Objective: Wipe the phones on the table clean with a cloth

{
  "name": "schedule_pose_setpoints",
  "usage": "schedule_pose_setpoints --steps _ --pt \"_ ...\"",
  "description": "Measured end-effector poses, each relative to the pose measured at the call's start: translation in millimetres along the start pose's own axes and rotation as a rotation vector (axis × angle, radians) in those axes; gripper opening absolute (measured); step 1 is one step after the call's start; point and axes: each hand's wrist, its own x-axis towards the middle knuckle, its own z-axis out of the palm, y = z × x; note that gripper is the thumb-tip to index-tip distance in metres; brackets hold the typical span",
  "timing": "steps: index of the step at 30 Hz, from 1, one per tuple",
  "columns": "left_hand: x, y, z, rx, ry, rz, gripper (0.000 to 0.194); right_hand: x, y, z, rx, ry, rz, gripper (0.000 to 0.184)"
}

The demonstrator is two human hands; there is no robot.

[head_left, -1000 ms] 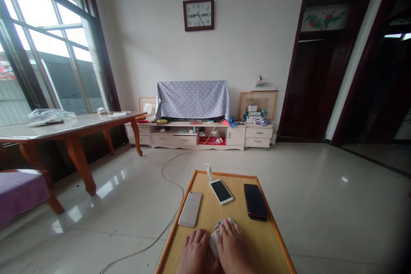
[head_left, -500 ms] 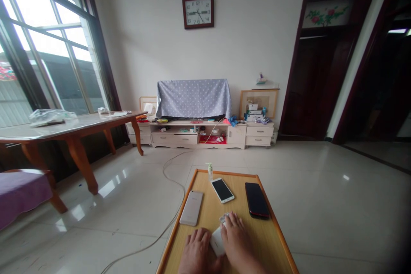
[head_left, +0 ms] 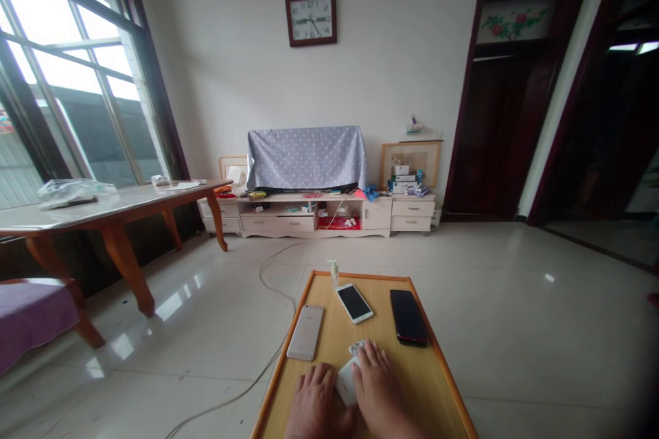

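Observation:
On the small wooden table lies a white phone (head_left: 347, 384), face down and partly covered by my hands. My left hand (head_left: 314, 398) grips its left side with curled fingers, the thumb along the near end. My right hand (head_left: 378, 384) lies over the phone's right side, pressing a crumpled whitish wipe (head_left: 356, 348) that shows past the fingertips; its palm side is hidden. A rose-gold phone (head_left: 305, 333) lies left of my hands. Farther off is a white phone with a dark screen (head_left: 355, 303), and to the right a black phone (head_left: 408, 317) with a red edge.
A clear pump bottle (head_left: 334, 276) stands at the small table's (head_left: 373, 280) far edge. A cable (head_left: 278, 350) runs over the tiled floor on the left. Beyond are a larger table (head_left: 123, 202), a low white cabinet (head_left: 278, 222) and a cloth-covered object (head_left: 306, 158).
The view has shifted slightly to the right. My right hand and the wipe barely move over the phone; my left hand keeps its hold. The other phones stay where they were.

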Motion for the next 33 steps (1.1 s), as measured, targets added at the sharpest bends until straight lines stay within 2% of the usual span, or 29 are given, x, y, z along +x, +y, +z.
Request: schedule_pose_setpoints --steps 4,7,9,13,15,17,21,23,25,30,31,33 --pt "2.4 -6.5 1.7 -0.003 -0.034 -0.009 0.034 -19.4 1.1 29.2 0.078 -0.052 -0.182 0.053" --pt "3.5 -8.6 2.1 -0.005 -0.064 -0.012 0.038 -27.4 5.0 37.2 0.116 -0.052 -0.261 0.050" --pt "3.1 -6.7 1.6 -0.010 -0.048 -0.004 0.039 -23.6 8.7 29.6 0.102 -0.016 -0.230 0.048" --pt "1.6 -0.9 0.4 -0.003 -0.024 0.004 0.045 -7.3 13.4 6.7 0.043 0.082 -0.080 0.050" --pt "1.9 -0.8 0.9 0.001 -0.029 0.004 0.047 -4.2 13.2 6.4 0.013 0.100 -0.025 0.052" --pt "3.4 -3.6 2.6 0.003 -0.035 0.003 0.043 -7.9 12.6 18.2 -0.002 0.102 -0.034 0.053" --pt "7.0 -11.8 7.2 0.022 -0.075 -0.006 0.043 -27.1 16.6 55.0 0.047 0.090 -0.245 0.047" --pt "7.4 -12.0 7.1 0.032 -0.093 -0.007 0.046 -34.0 21.4 59.8 0.061 0.062 -0.270 0.044" --pt "6.3 -8.1 3.9 0.037 -0.080 -0.007 0.045 -34.9 26.1 47.7 0.059 0.031 -0.200 0.048" --pt "1.3 6.3 -8.7 0.060 -0.084 -0.017 0.048 -22.5 29.1 -7.8 0.030 0.032 0.090 0.058" --pt "0.8 7.3 -9.7 0.062 -0.086 -0.019 0.048 -22.0 27.5 -11.4 0.024 0.028 0.110 0.058" --pt "0.9 6.3 -9.0 0.056 -0.079 -0.015 0.047 -26.8 21.7 -4.4 0.022 0.015 0.098 0.056"
